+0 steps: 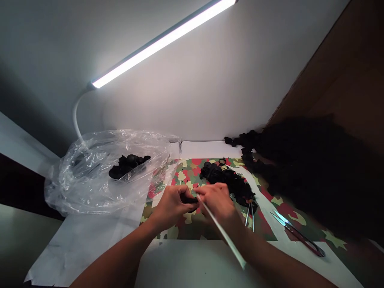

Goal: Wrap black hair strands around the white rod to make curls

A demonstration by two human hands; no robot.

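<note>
My left hand [173, 206] is closed round a small dark piece [189, 201], mostly hidden by the fingers. My right hand [217, 202] grips a long thin white stick [223, 234]; its upper end is at the fingertips, close to the dark piece, and its other end points down toward me. Beyond the right hand lies a pile of black rubbery-looking parts [212, 172] on the camouflage-patterned sheet [192, 234]. Metal tweezers [250, 216] lie just right of that hand, their upper end against the pile.
A clear plastic bag [99, 192] holding or bearing black parts [129, 166] is at left. Scissors [300, 236] lie at right, beside a large heap of black material [312, 168]. A lit lamp bar [165, 44] hangs above, before a pale wall.
</note>
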